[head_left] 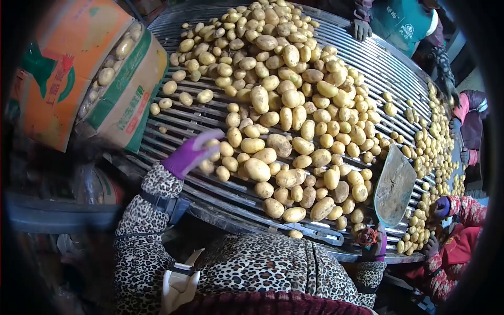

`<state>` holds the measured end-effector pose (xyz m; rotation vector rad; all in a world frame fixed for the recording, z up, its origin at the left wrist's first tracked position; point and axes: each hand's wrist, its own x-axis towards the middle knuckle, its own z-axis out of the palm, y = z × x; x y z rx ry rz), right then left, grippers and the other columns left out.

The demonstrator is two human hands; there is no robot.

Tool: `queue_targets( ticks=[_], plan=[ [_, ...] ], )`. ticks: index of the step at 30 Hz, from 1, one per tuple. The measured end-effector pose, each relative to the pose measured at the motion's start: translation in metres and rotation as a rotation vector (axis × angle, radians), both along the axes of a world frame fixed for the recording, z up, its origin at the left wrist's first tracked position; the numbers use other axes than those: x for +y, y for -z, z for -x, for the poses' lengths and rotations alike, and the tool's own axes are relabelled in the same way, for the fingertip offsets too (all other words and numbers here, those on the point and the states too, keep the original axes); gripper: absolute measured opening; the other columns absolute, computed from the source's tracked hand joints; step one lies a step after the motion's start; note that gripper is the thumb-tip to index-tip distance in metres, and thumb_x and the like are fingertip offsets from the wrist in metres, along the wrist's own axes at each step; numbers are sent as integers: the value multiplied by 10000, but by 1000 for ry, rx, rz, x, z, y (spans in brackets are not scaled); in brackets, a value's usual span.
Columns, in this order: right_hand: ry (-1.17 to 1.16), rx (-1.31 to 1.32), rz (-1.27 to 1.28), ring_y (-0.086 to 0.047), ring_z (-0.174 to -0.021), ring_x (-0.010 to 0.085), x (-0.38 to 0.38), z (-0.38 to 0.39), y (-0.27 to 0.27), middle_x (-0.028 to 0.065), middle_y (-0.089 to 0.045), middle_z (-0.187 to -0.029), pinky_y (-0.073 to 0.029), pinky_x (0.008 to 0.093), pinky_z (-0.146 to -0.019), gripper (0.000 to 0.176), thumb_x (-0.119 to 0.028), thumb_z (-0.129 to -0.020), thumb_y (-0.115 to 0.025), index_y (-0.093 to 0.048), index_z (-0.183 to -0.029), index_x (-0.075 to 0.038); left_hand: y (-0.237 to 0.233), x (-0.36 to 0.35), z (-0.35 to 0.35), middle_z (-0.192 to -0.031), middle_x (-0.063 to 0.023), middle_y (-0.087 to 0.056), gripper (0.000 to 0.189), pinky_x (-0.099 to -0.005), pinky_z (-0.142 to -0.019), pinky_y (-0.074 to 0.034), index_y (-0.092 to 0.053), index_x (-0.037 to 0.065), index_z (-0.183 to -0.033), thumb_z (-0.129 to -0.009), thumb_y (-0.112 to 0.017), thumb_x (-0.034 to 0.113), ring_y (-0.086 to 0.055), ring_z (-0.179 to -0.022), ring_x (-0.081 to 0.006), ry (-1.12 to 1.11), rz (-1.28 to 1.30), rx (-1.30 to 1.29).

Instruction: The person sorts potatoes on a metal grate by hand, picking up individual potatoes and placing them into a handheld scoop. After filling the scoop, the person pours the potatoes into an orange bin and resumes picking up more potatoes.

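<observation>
My left hand (190, 153), in a purple glove with paler fingers, reaches over the near-left edge of a large heap of potatoes (290, 98). Its fingers are apart and somewhat blurred by motion, beside a few potatoes, and no potato shows in its grasp. At the right front of the heap, my right hand (379, 245), also purple-gloved, is closed round the handle end of a scoop (395, 186). The scoop has a wide, dirt-stained blade standing among the potatoes. A reddish wrapping (366, 237) shows by that hand, and most of its fingers are hidden.
The potatoes lie on a slatted metal table (194, 116). Cardboard boxes (134, 97) with bagged potatoes stand at the left. Across the table, a co-worker's gloved hand (361, 30) rests on the rim. More co-workers' hands (441, 207) are at the right, by another spread of potatoes.
</observation>
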<state>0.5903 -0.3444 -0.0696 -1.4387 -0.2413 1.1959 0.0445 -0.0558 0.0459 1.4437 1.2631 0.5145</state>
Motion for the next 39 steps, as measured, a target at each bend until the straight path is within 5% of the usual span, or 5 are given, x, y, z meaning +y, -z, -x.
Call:
queue_targets(
  ticks=[12, 18, 25, 32, 39],
  plan=[
    [45, 2, 81, -589, -718, 150, -6, 5, -7, 34, -539, -804, -517, 317, -633, 209, -277, -961, -525, -507, -912, -75, 144, 181, 135, -989, -186, -558, 421, -432, -914, -446, -598, 20, -1146, -868, -665, 329, -557, -1008, -340, -403, -984, 694],
    [30, -36, 96, -590, -690, 167, -4, 9, -10, 46, -551, -784, -511, 327, -610, 205, -262, -948, -531, -512, -883, -69, 111, 186, -17, -1423, -278, -402, 697, -447, -1110, -311, -418, 2, -1393, -880, -646, 414, -378, -1338, -390, -239, -668, 674],
    [-18, -104, 83, -591, -656, 187, -2, 9, -9, 59, -564, -762, -505, 339, -583, 202, -245, -932, -539, -519, -850, -62, 51, 105, -80, -1266, -208, -566, 582, -443, -986, -431, -558, 18, -1254, -830, -697, 393, -553, -1135, -337, 283, -701, 472],
    [-242, -395, 107, -592, -623, 207, 10, 13, -16, 72, -578, -740, -499, 351, -556, 201, -228, -917, -547, -525, -816, -55, 69, 219, -81, -1299, -186, -555, 505, -339, -927, -490, -522, -47, -1284, -895, -654, 247, -572, -1128, -258, -277, -558, -115],
    [-191, 17, -14, -593, -614, 187, 15, 23, -26, 97, -576, -748, -554, 343, -601, 298, -319, -874, -607, -495, -838, -45, 80, 286, -125, -1331, -245, -527, 790, -369, -1041, -392, -424, -112, -1348, -856, -637, 469, -502, -1247, -305, -351, -505, 344]
  ],
)
